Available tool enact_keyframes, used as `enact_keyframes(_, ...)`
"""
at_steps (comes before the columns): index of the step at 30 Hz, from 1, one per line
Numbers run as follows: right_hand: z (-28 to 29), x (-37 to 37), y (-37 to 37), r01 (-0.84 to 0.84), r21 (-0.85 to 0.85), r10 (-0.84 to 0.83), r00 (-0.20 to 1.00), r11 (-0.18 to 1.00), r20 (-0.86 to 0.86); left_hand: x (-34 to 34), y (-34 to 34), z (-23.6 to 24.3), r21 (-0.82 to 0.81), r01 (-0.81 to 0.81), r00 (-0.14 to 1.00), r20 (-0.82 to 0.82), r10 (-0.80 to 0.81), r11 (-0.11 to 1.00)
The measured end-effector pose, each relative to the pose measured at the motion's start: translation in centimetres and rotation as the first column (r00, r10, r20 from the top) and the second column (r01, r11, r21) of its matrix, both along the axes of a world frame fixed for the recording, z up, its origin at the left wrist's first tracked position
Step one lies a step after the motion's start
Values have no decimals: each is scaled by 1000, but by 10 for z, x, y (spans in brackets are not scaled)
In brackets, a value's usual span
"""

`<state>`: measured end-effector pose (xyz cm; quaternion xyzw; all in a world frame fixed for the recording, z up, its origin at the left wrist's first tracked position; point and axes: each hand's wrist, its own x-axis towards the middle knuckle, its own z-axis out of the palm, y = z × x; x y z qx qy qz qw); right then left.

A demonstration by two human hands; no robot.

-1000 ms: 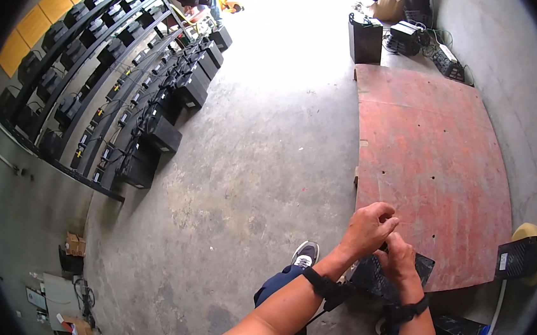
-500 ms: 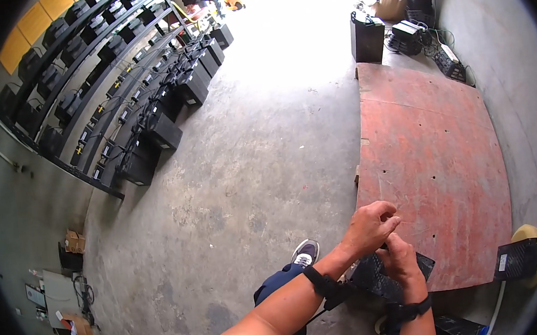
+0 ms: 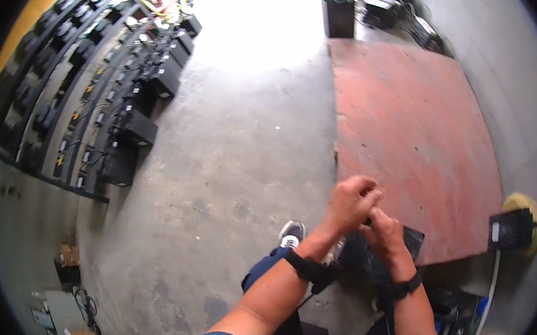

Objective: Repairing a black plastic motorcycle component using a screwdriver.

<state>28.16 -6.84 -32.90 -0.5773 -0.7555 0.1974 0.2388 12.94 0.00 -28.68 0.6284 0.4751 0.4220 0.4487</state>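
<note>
My left hand is closed, its fingers curled over the top of my right hand. Below and against it, my right hand is bent at the wrist with its fingers pressed together. A bit of something dark shows between the two hands, too small to name. Under the hands is a black box-like thing with a textured surface, partly covered by my right hand and forearm. Both wrists wear black straps. The red board lies just beyond my fingers.
A rack stands along the left wall, with a row of black boxes before it. At the far right is a tall black box. A black vented device with a white cable rests against a yellow round pad.
The view has tilted and shifted, so the surroundings sit higher and farther left. Both hands stay together in nearly the same pose.
</note>
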Motion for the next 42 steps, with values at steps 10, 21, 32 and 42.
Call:
enact_keyframes(10, -8, -19, 3, 52, 72, -49, 998, 996, -49, -15, 4, 4, -24, -13, 995, 101, 15, 1000)
enact_keyframes(21, -27, -19, 5, 123, -4, -122, 988, 992, -96, -23, 14, 4, -63, 33, 999, 9, -33, 997)
enact_keyframes(32, -17, -12, 2, 154, -88, -162, 983, 984, -87, -20, 13, -7, -85, 73, 997, -11, -74, 994)
enact_keyframes(42, -24, -20, 4, 146, -40, -149, 983, 989, -109, -25, 12, -1, -79, 69, 997, -13, -71, 994)
